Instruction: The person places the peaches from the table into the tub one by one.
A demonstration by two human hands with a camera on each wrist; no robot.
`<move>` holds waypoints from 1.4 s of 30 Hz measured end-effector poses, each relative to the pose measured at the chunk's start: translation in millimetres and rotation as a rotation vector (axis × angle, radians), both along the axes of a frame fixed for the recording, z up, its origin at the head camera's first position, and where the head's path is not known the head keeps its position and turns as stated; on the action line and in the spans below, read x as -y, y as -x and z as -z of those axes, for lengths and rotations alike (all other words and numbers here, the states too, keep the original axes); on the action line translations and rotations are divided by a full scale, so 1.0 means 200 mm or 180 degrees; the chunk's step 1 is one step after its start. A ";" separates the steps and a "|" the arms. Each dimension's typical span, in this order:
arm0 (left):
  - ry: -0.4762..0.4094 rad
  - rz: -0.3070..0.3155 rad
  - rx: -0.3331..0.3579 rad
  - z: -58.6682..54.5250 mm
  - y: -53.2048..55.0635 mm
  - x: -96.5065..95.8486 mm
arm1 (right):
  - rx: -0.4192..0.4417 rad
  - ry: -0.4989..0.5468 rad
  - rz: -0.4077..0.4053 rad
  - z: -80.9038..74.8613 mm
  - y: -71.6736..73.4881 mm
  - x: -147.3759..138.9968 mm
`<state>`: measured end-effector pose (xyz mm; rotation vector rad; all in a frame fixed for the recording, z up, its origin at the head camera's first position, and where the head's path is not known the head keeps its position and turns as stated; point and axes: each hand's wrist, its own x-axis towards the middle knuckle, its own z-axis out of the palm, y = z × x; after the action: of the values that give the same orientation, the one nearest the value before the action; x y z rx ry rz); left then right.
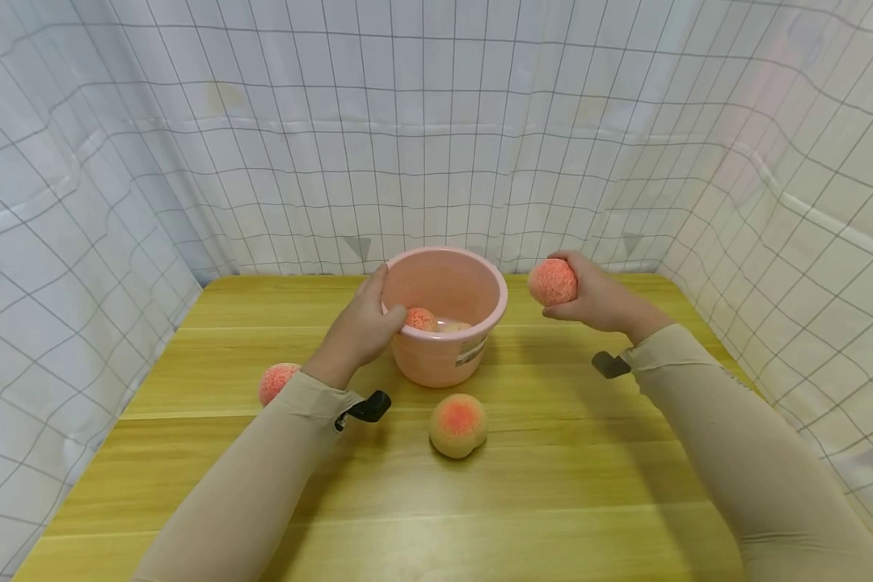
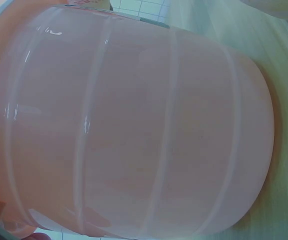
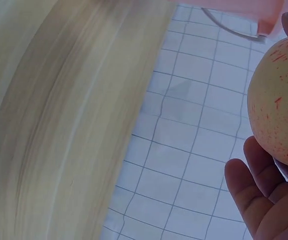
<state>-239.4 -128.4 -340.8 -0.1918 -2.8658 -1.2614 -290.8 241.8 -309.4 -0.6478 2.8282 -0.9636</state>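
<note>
A pink plastic bucket (image 1: 436,364) stands upright on the wooden table. My left hand (image 1: 364,323) grips its left rim, the thumb lying over the edge. In the left wrist view the bucket's ribbed wall (image 2: 129,125) fills most of the picture. To the right of the bucket, above the table, my right hand (image 1: 592,295) holds a reddish peach (image 1: 551,283). The right wrist view shows that peach pale with red flecks. Inside the bucket lies a red-speckled peach (image 1: 420,319), with a paler thing partly visible beside it.
A yellow peach with a red top (image 1: 457,426) sits on the table (image 1: 538,501) in front of the bucket. Another reddish peach (image 1: 276,383) lies at the left, partly behind my left forearm. White grid-patterned curtains (image 1: 436,162) enclose the table's back and sides.
</note>
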 end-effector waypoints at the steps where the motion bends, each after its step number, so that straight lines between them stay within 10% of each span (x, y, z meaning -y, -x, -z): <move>1: -0.0005 -0.0003 -0.0001 0.00 0.00 0.00 | -0.0015 0.0005 0.0014 -0.01 0.00 0.00; 42: -0.0029 -0.0009 0.0008 -0.01 -0.01 0.00 | -0.0067 0.0375 -0.0085 -0.21 -0.01 0.14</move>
<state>-237.8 -128.5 -339.2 -0.1863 -2.8608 -1.2751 -287.9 213.3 -268.3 -0.7101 2.7898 -1.1325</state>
